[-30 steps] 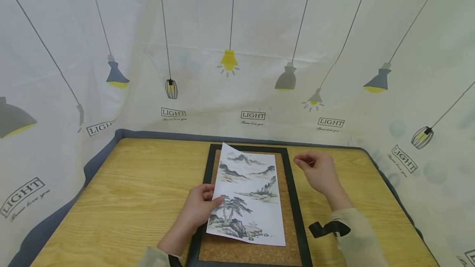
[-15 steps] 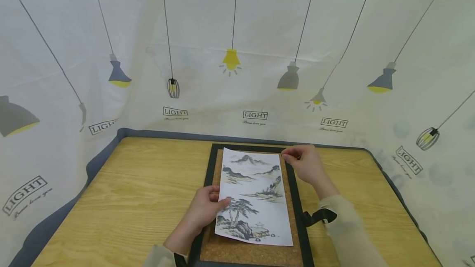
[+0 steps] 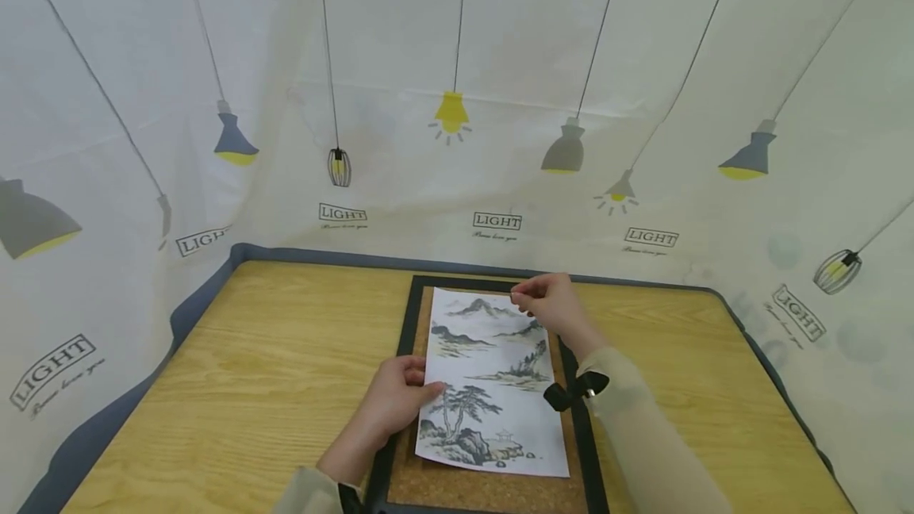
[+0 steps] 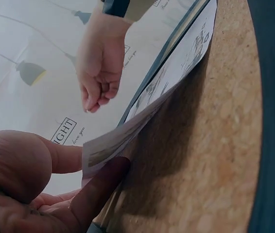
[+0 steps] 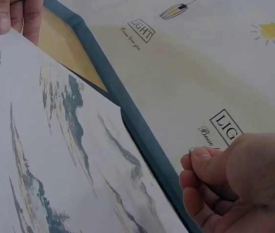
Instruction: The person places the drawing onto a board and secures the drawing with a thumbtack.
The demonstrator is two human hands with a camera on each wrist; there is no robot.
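A white sheet of paper (image 3: 481, 355) printed with a landscape ink painting lies over a black-framed cork board (image 3: 493, 492). My left hand (image 3: 393, 395) pinches its left edge, thumb on top and fingers beneath. In the left wrist view, the paper (image 4: 176, 82) bows up off the cork near that hand, with a shadow beneath. My right hand (image 3: 557, 312) is above the sheet's top right part, apart from it in the right wrist view. Between its thumb and forefinger it pinches a tiny silvery pin-like thing (image 5: 191, 151), mostly hidden by the fingertips.
The board rests on a wood-grain table (image 3: 286, 355). Behind and at both sides hangs a pale curtain (image 3: 385, 117) printed with lamps. Black straps (image 3: 574, 391) circle the wrists, and the right strap has a loose end.
My right hand has moved left, from beside the board to over the sheet's top right part. The sheet has shifted slightly right and lies flatter at the top, my left hand still holding it.
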